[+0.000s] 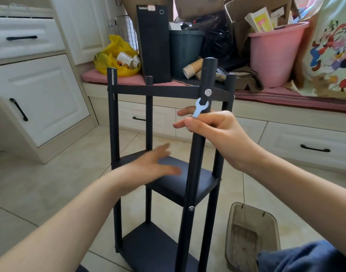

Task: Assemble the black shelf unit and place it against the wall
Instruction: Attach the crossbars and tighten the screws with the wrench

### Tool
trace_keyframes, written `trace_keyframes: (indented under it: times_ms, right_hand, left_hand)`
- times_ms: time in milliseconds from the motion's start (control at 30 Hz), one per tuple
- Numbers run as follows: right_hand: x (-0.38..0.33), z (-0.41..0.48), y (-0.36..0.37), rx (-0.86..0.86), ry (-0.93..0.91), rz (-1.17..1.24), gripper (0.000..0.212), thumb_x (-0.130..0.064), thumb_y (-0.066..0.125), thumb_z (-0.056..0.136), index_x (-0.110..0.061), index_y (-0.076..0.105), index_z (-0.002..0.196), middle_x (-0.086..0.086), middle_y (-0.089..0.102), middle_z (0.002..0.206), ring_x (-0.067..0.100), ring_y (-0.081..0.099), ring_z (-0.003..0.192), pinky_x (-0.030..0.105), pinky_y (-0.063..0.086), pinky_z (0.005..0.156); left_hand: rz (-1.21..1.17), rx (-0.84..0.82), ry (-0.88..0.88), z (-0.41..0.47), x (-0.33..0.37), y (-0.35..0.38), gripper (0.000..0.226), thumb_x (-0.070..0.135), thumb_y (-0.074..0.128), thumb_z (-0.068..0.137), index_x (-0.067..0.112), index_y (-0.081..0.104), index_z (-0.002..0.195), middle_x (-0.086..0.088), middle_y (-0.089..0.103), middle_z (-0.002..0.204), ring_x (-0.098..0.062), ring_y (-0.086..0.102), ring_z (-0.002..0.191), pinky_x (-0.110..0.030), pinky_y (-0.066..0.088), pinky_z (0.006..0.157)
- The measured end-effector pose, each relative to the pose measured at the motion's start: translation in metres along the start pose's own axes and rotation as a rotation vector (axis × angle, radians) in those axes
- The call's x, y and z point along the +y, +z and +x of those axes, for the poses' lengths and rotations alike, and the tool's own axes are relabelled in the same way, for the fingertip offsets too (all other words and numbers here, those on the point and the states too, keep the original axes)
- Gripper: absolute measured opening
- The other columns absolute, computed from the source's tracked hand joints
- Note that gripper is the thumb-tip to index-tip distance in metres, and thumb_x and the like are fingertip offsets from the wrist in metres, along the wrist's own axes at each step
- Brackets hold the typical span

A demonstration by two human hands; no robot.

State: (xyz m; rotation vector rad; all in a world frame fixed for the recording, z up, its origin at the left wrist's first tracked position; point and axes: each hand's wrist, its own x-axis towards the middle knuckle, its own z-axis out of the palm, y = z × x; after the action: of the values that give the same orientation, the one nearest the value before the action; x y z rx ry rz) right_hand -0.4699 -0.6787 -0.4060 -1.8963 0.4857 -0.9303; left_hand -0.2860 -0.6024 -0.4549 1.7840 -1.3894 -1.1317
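Tiled floor (50, 173), white cabinets (40, 99) at 9 o'clock, cluttered window seat (286, 95) along 12 to 3 o'clock. The black shelf unit (187, 185) stands upright on the floor at centre, three shelves in, four posts up, well short of any wall.

Hands: the right hand (213, 130) pinches a small blue wrench (200, 108) between thumb and forefinger, right against the front post (197, 154). The wrench's open end points to 12 o'clock, just under the top bolt (208, 92) but not on it. The left hand (156, 163) is spread flat over the middle shelf, blurred; contact cannot be told.

Judged step: tightening the top bolt on the front post.

Notes for doing it well:
- Seat the wrench fully on the bolt head before turning; a thin wrench half-on would likely slip.
- Brace with the left hand on the shelf or post, since the unit looks light and narrow and may twist.
- Check the lower bolt (191, 208) too; the front post seems to lean slightly.
- Mind the plastic tray (250, 232) at 4 o'clock when shifting the unit.
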Motion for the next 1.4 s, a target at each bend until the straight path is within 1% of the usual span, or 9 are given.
trace_keyframes:
  times_ms: [100, 233, 300, 400, 533, 667, 900, 1100, 1400]
  right_hand:
    - [-0.002, 0.002, 0.004, -0.004, -0.009, -0.001, 0.018, -0.021, 0.062, 0.096, -0.016, 0.079, 0.099, -0.007, 0.07, 0.114, 0.0, 0.058, 0.118, 0.019, 0.047, 0.098]
    - [-0.004, 0.004, 0.009, 0.017, -0.005, 0.008, 0.018, -0.021, 0.062, 0.096, -0.015, 0.079, 0.097, -0.014, 0.073, 0.101, -0.002, 0.061, 0.11, 0.017, 0.049, 0.091]
    - [-0.007, 0.004, 0.012, 0.024, 0.009, 0.034, 0.018, -0.02, 0.062, 0.096, -0.019, 0.079, 0.09, -0.016, 0.073, 0.089, -0.002, 0.064, 0.092, 0.019, 0.051, 0.08]
    - [-0.008, 0.002, 0.015, 0.07, -0.037, 0.019, 0.024, -0.018, 0.063, 0.096, -0.025, 0.077, 0.078, -0.001, 0.068, 0.069, 0.007, 0.057, 0.068, 0.027, 0.05, 0.069]
    - [-0.004, 0.002, 0.016, 0.129, -0.082, 0.001, 0.017, -0.017, 0.064, 0.095, -0.016, 0.079, 0.086, 0.017, 0.053, 0.06, 0.025, 0.051, 0.065, 0.04, 0.048, 0.068]
    - [-0.012, 0.002, 0.013, 0.124, -0.073, 0.028, 0.017, -0.014, 0.062, 0.096, -0.011, 0.078, 0.088, -0.007, 0.055, 0.056, 0.004, 0.053, 0.063, 0.017, 0.046, 0.068]
    - [-0.028, 0.007, 0.018, 0.107, -0.074, 0.045, 0.051, -0.016, 0.062, 0.095, -0.04, 0.068, 0.051, -0.008, 0.073, 0.076, 0.008, 0.069, 0.09, 0.024, 0.05, 0.079]
    - [-0.036, 0.007, 0.022, 0.084, -0.051, 0.12, 0.017, -0.012, 0.059, 0.097, -0.009, 0.075, 0.09, -0.023, 0.063, 0.061, -0.007, 0.06, 0.065, 0.01, 0.044, 0.067]
    - [-0.031, 0.006, 0.022, 0.104, -0.006, 0.029, 0.02, -0.015, 0.06, 0.097, -0.01, 0.077, 0.087, 0.001, 0.074, 0.09, 0.001, 0.066, 0.089, 0.018, 0.054, 0.083]
  left_hand:
    - [-0.131, -0.217, 0.112, -0.01, 0.01, 0.022, 0.057, 0.038, 0.076, 0.083, 0.041, 0.053, 0.135, 0.027, 0.054, 0.141, 0.004, 0.043, 0.136, -0.031, 0.03, 0.117]
    - [-0.372, -0.003, 0.193, -0.011, 0.021, 0.056, 0.021, 0.021, 0.069, 0.094, 0.011, 0.064, 0.112, 0.001, 0.078, 0.097, -0.008, 0.072, 0.093, -0.025, 0.056, 0.089]
    - [-0.423, 0.112, 0.221, -0.011, 0.023, 0.068, 0.016, 0.021, 0.065, 0.097, 0.006, 0.06, 0.095, -0.005, 0.065, 0.063, -0.015, 0.066, 0.062, -0.031, 0.06, 0.076]
    - [-0.5, 0.176, 0.189, -0.007, 0.023, 0.077, 0.026, 0.019, 0.066, 0.096, 0.007, 0.051, 0.08, -0.001, 0.039, 0.05, -0.012, 0.04, 0.042, -0.03, 0.053, 0.055]
    - [-0.551, 0.181, 0.183, -0.004, 0.028, 0.08, 0.029, 0.015, 0.066, 0.096, 0.007, 0.048, 0.074, 0.001, 0.034, 0.047, -0.01, 0.033, 0.038, -0.028, 0.046, 0.046]
    - [-0.581, 0.124, 0.206, -0.005, 0.032, 0.079, 0.032, 0.015, 0.066, 0.096, 0.008, 0.046, 0.072, 0.0, 0.033, 0.047, -0.011, 0.032, 0.038, -0.027, 0.044, 0.045]
    - [-0.64, 0.08, 0.216, -0.013, 0.04, 0.073, 0.037, 0.012, 0.063, 0.096, 0.012, 0.041, 0.066, -0.002, 0.029, 0.046, -0.015, 0.024, 0.038, -0.026, 0.038, 0.041]
    - [-0.669, 0.082, 0.225, -0.018, 0.038, 0.068, 0.043, 0.009, 0.064, 0.092, 0.016, 0.042, 0.056, -0.004, 0.027, 0.046, -0.017, 0.021, 0.038, -0.025, 0.036, 0.04]
    - [-0.65, 0.134, 0.213, -0.015, 0.036, 0.056, 0.039, 0.008, 0.062, 0.093, 0.012, 0.039, 0.062, -0.005, 0.026, 0.047, -0.017, 0.021, 0.037, -0.026, 0.034, 0.039]
